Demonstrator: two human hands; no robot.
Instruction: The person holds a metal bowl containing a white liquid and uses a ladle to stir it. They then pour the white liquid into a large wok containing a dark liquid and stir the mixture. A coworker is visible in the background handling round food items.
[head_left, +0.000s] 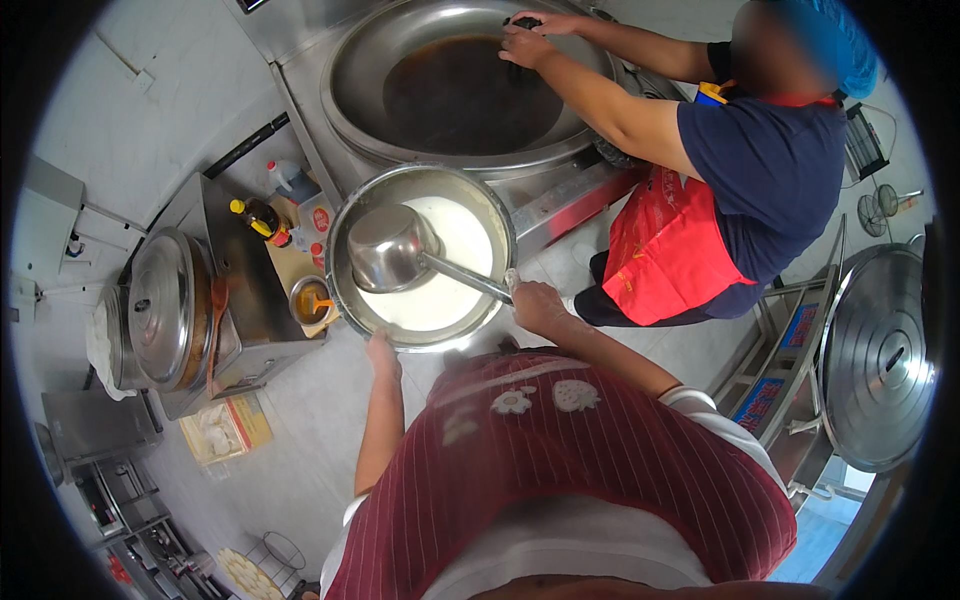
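Observation:
A large round metal basin (420, 345) of creamy white liquid (457, 262) is in front of my apron. My left hand (384, 354) grips its near left rim, with most of the fingers hidden by the basin. Across the basin lies a deep stainless-steel ladle (386, 251), its bowl turned underside up over the liquid. My right hand (538, 306) is closed around the end of the ladle's handle at the right rim. Whitish smears cover that hand and wrist.
Beyond the basin is a wide wok (360, 67) of dark liquid. A co-worker (765, 180) in a red apron holds a dark object over it. At left are bottles (259, 221), a small bowl with an orange-handled brush (307, 300), and a lidded pot (161, 307).

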